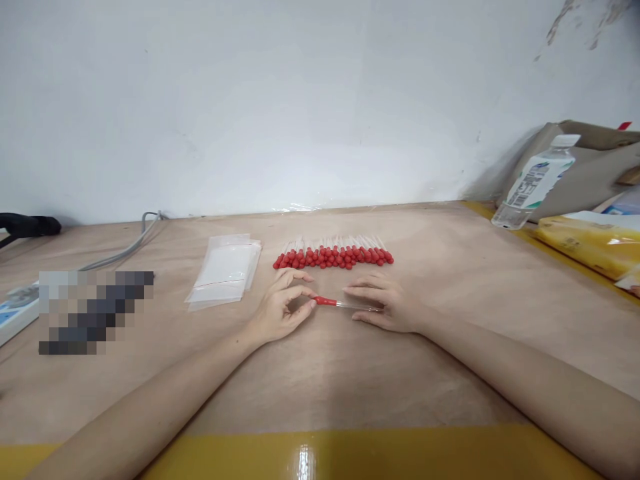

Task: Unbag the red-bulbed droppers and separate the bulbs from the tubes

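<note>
A glass dropper with a red rubber bulb (334, 303) lies level just above the wooden table (350, 373), held at both ends. My left hand (280, 307) pinches the red bulb end between thumb and fingers. My right hand (383, 303) grips the clear glass end, fingers curled over it. Just beyond the hands, a row of several droppers with red bulbs (334, 255) lies side by side on the table. A stack of clear plastic bags (225, 270) rests to the left of that row.
A plastic water bottle (535, 180) leans against a cardboard box (590, 160) at the right. A yellow packet (585, 243) lies beside it. A grey cable (125, 250), a white power strip (17, 310) and a blurred patch sit at the left. A white wall (300, 100) backs the table.
</note>
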Demonstrator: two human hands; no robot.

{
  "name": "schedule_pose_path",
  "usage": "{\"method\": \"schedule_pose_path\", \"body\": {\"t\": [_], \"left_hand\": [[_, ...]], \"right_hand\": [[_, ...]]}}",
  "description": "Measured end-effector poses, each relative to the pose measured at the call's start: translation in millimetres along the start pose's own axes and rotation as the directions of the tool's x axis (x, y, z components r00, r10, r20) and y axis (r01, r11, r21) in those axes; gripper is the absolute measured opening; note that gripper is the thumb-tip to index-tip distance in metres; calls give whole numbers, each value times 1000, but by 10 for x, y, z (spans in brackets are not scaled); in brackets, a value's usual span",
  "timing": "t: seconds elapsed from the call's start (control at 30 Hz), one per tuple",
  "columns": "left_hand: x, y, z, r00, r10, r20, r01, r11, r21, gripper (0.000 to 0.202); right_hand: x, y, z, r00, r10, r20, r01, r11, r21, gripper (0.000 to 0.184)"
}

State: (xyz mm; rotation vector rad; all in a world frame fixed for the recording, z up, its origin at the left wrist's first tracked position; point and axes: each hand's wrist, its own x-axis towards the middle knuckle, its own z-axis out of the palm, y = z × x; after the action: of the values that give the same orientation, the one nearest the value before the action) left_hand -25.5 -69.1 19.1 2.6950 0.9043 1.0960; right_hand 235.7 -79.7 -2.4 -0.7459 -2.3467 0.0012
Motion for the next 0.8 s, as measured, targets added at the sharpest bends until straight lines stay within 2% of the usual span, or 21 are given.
{"method": "schedule_pose_path", "body": {"t": [0.23,0.4,0.57,0.67,0.8], "left_hand": [[-3,-22,-11,1000,13,-22,-12,1000,10,7],[-16,-32,22,1000,11,-3,-11,1000,5,8],[-23,-34,33,1000,14,-10,-14,1000,-3,10],[-15,-6,16,1000,7,9,-7,1000,-14,18],[17,22,37,997,46,59,-45,999,-18,41]], "right_hand": [[-17,-67,-66,999,-2,37,-2,996,92,49],[8,-69,43,997,64,-31,-64,998,16,33],[75,-84,151,996,78,-53,-80,996,-35,27],[84,-92,156,995,75,-73,-80,994,-72,26],[90,-101,142,997,43,-56,-51,989,-137,26]]}}
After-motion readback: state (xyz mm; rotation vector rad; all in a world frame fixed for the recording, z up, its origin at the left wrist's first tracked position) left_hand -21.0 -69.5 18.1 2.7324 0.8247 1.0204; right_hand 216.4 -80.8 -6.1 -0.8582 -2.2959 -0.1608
